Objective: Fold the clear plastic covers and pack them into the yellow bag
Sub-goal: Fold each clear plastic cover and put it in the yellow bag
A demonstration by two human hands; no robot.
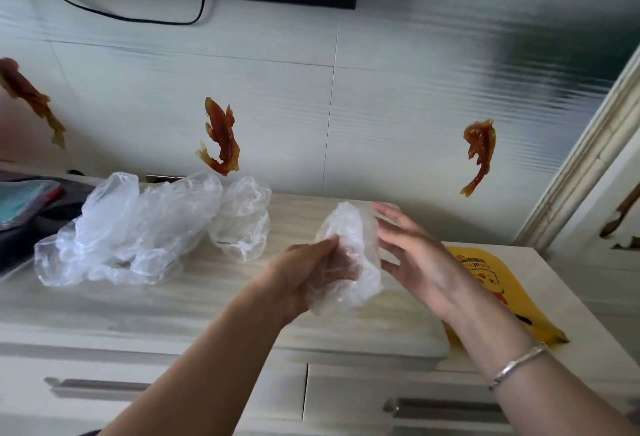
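My left hand point(304, 273) grips a crumpled clear plastic cover point(349, 259) above the pale wood-grain countertop point(207, 300), my fingers showing through the film. My right hand point(412, 259) hovers just beside it at three o'clock, fingers straight and spread, the fingertips near the cover's upper edge. A silver bangle point(517, 364) circles my right wrist. Under my right forearm, at four o'clock from the cover, the flat yellow plastic bag point(491, 279) lies on the counter. At nine o'clock sits a loose heap of clear plastic covers point(138, 227). Orange fish decals point(221, 137) dot the white tiled wall point(363, 106).
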